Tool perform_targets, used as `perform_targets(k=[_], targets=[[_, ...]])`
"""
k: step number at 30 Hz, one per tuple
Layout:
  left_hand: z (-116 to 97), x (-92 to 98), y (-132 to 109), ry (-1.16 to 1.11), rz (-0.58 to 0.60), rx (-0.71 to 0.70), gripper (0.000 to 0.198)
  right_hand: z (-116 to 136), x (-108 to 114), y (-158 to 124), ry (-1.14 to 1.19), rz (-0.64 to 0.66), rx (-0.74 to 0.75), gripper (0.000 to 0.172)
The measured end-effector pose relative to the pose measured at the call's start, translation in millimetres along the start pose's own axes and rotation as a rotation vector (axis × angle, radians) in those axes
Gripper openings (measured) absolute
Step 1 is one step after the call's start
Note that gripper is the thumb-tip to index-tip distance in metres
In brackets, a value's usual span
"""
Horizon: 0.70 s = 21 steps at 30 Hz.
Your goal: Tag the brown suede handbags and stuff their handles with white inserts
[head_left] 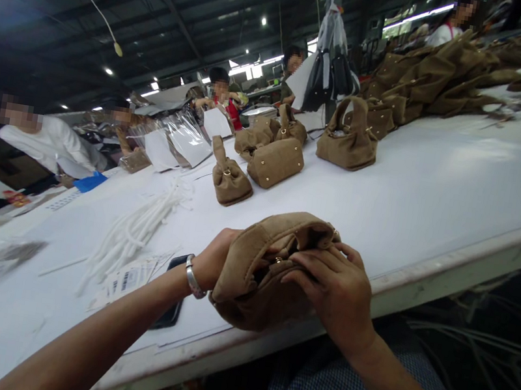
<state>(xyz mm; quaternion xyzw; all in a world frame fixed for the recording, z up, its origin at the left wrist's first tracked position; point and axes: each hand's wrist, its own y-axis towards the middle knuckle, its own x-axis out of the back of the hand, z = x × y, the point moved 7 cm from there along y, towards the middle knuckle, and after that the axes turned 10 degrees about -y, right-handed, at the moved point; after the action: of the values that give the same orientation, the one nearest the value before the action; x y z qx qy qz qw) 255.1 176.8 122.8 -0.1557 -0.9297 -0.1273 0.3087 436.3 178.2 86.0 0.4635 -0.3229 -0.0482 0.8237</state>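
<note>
A brown suede handbag [246,285] is held between my two hands at the table's near edge, its mouth turned toward me. My left hand [216,259] reaches behind the bag's handle on the left side; most of its fingers are hidden by the suede. With fingers bent over the rim on the right, my right hand [341,290] grips the bag's edge. A small gold-coloured metal fitting [278,260] shows inside the opening. Under my left wrist lies a dark phone [168,315], partly covered by my forearm.
Several finished-looking brown handbags [348,143] stand farther back on the white table [439,217]. A large heap of brown bags [421,82] fills the far right. White cords [137,222] and printed labels [126,279] lie to the left. Co-workers [52,139] are across the table.
</note>
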Motion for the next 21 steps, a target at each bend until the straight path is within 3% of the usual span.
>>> perform_targets(k=[7, 13, 17, 21], targets=[[-1.3, 1.2, 0.9, 0.008, 0.045, -0.007, 0.033, -2.4, -3.4, -0.2, 0.001, 0.002, -0.009, 0.014], [12.9, 7.3, 4.0, -0.133, -0.106, 0.089, 0.030, 0.4, -12.5, 2.6, 0.030, -0.024, 0.073, 0.024], [37.1, 13.5, 5.3, -0.409, -0.208, 0.186, 0.041, 3.8, -4.1, -16.2, 0.023, -0.124, 0.127, 0.043], [58.0, 19.9, -2.5, -0.626, -0.310, 0.226, 0.052, -26.7, -5.1, -46.8, -0.014, -0.087, -0.062, 0.059]])
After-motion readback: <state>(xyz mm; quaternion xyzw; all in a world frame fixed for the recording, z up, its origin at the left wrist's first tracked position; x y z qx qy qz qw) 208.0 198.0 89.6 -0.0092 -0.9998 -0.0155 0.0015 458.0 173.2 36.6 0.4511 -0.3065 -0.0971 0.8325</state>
